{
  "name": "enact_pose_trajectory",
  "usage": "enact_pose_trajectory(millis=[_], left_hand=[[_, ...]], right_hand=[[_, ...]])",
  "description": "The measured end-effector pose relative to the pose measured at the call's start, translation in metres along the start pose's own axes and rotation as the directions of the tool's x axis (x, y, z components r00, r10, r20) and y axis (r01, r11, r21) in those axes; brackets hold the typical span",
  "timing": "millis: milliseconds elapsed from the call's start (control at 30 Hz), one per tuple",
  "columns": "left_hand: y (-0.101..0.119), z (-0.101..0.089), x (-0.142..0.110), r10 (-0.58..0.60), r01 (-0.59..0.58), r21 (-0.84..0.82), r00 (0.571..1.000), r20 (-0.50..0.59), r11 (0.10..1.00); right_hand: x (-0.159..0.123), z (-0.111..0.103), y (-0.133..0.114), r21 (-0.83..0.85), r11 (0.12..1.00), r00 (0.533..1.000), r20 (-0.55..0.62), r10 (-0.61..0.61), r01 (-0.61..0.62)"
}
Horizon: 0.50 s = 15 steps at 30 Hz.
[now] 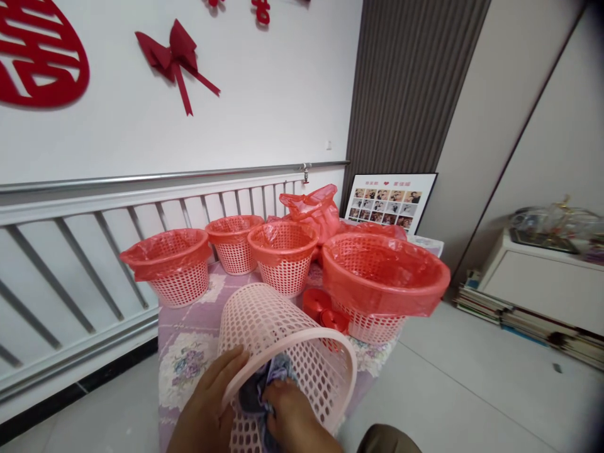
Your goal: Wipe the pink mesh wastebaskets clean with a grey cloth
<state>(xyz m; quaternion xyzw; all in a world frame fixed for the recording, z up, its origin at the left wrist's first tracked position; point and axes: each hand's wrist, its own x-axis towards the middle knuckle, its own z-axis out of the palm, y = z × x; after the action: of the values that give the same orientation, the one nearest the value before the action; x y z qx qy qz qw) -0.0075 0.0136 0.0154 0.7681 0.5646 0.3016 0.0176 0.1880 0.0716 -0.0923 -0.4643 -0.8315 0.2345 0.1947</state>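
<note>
A pale pink perforated plastic basket lies tilted on its side on the table, its mouth facing me. My left hand grips the basket's rim at the left, fingers outside and thumb towards the inner side. Inside the mouth, my right hand is closed on a crumpled grey-blue cloth, which lies against the basket's inner wall. Part of the cloth is hidden by the hand. Just behind the basket are rolls of red plastic bags.
Several baskets lined with red bags, such as the large one at right, stand around. A loose red bag sits behind. The floral tablecloth covers the table. A radiator runs along the wall; a photo board leans behind.
</note>
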Motion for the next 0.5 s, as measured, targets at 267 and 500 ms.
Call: enact_pose_trajectory(millis=[267,500], left_hand=[[0.008,-0.001,0.004,0.019,-0.017,0.045,0.999,-0.049,0.999],[0.013,0.003,0.007,-0.016,0.016,-0.030,1.000,-0.025,0.999]], right_hand=[[-0.051,0.014,0.029,0.146,0.987,0.954,0.297,0.027,-0.074],[-0.007,-0.085,-0.015,0.212,0.967,0.987,-0.104,-0.120,0.140]])
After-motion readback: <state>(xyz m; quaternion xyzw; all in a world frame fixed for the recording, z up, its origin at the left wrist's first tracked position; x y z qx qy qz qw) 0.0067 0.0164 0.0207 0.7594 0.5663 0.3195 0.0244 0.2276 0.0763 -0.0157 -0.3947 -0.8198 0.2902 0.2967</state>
